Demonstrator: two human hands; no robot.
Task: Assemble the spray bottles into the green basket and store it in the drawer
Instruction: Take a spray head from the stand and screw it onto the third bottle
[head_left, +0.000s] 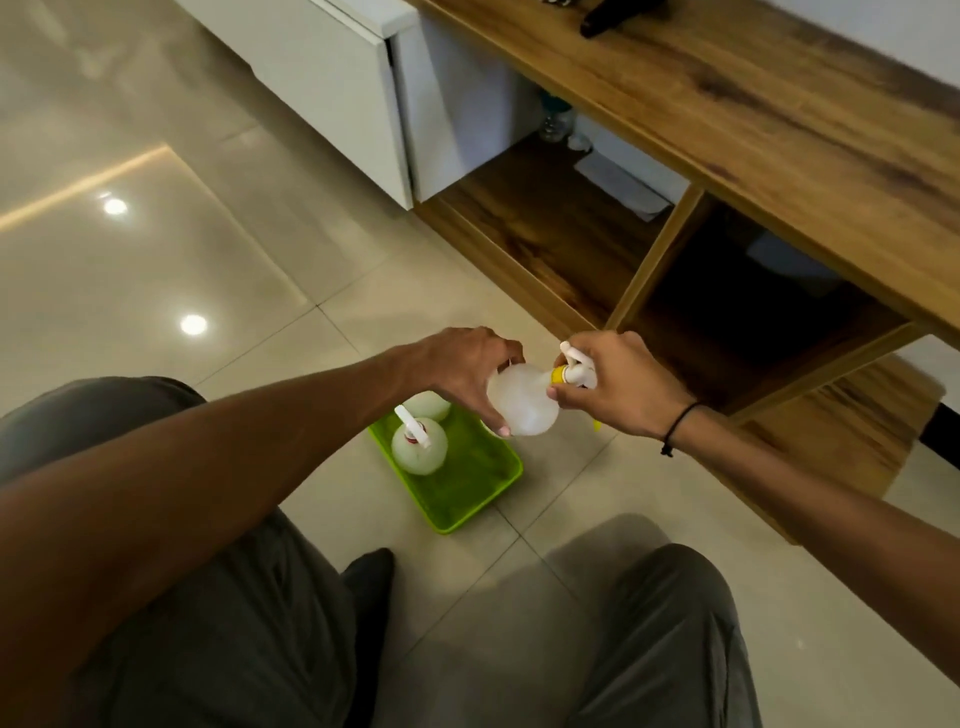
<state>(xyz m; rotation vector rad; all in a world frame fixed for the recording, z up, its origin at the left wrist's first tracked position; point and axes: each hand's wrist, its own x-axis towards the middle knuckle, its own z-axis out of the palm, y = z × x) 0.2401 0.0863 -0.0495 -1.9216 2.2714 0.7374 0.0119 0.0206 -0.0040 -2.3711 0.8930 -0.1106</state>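
My left hand (462, 371) grips a round translucent white bottle (522, 400), held tilted above the floor. My right hand (618, 382) is closed around its white spray head (574, 366), which has a yellow collar at the bottle's neck. Below them a green basket (470, 486) lies on the tiled floor. In it stands a white spray bottle with a red collar (418, 447), and another white bottle (428, 405) behind it is partly hidden by my left hand.
A wooden cabinet (727, 119) runs along the right, with open compartments (561, 228) below its top. A white drawer (358, 88) stands pulled out at the upper middle. My grey-trousered knees (218, 623) fill the lower view.
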